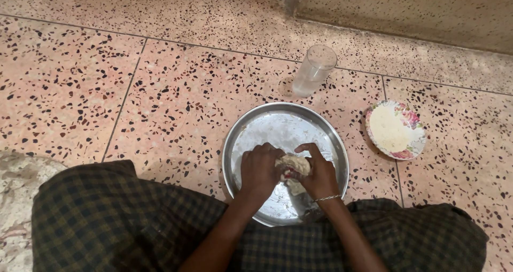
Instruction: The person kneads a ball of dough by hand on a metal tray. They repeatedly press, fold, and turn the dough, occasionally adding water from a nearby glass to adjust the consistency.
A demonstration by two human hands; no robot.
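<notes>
Steel plate [251, 130], one dough lump [293, 165], two hands [288, 171] around it.

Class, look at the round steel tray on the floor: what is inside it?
Inside the steel tray sits a lump of dough, pressed between the left hand and right hand. A floury film coats the tray's base. The hands cover the dough's sides and whatever lies beneath them.

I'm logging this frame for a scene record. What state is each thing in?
Round steel tray: flat on the floor, smeared.
Pale lump of dough: pressed between both hands.
Left hand: closed on the dough.
Right hand: closed on the dough.
Clear drinking glass: upright.
Small floral plate: holds flour.
</notes>
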